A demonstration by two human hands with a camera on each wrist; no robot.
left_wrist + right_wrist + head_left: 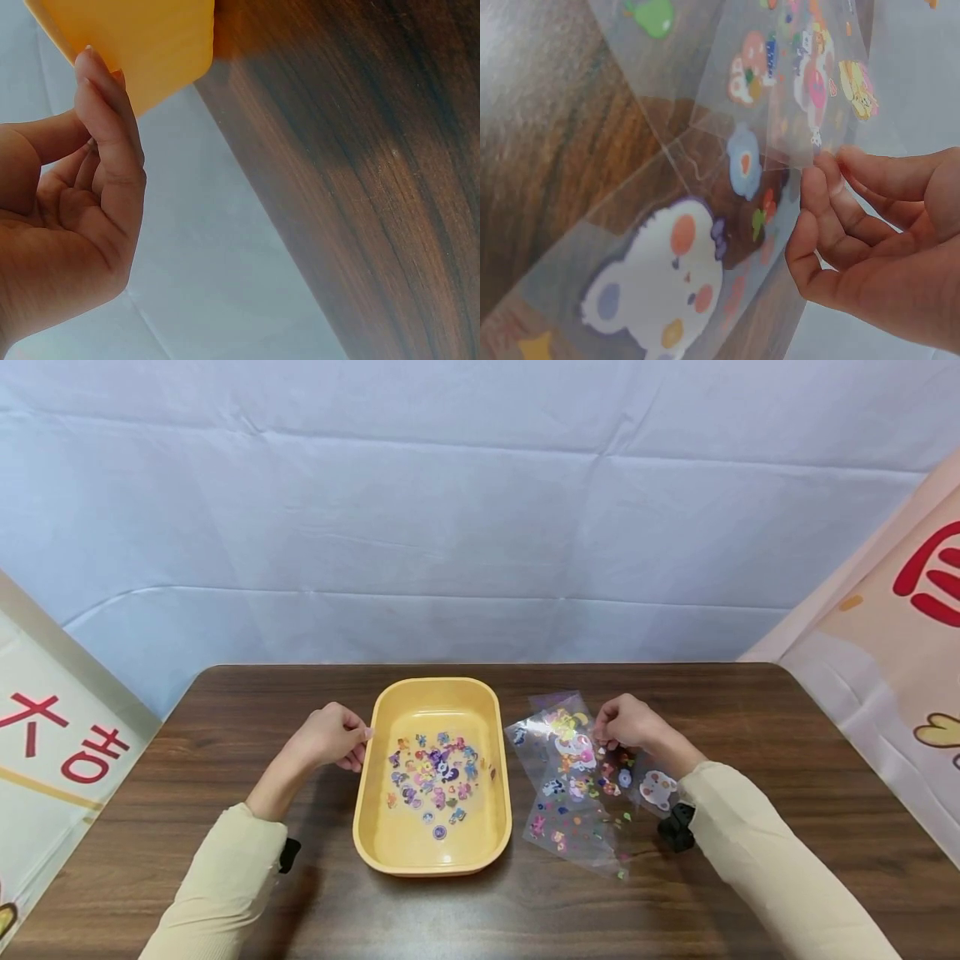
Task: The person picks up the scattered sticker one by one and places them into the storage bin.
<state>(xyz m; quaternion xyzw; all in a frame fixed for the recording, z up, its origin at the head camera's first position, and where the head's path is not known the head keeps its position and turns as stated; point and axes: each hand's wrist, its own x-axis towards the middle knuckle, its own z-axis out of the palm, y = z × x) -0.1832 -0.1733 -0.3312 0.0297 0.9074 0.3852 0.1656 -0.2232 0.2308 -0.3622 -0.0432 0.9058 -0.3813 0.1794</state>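
Note:
My left hand [332, 737] is at the left rim of a yellow plastic tray [363, 810], thumb and fingertips gripping the edge. Small colourful cartoon stickers [439, 770] are spread over the tray's floor. On the right, several clear sticker sheets [573, 843] overlap on the table. My right hand [626, 724] pinches the edge of one sheet between thumb and forefinger; in the right wrist view that sheet [791, 156] stands over the others. Beneath, another sheet carries a large white bear sticker [671, 274] and a small blue one [744, 161].
The dark wooden table [247, 685] has a light cloth backdrop [450, 527] behind it. Printed banners with red characters hang at the left [45, 727] and right [900, 635]. Each wrist wears a black device.

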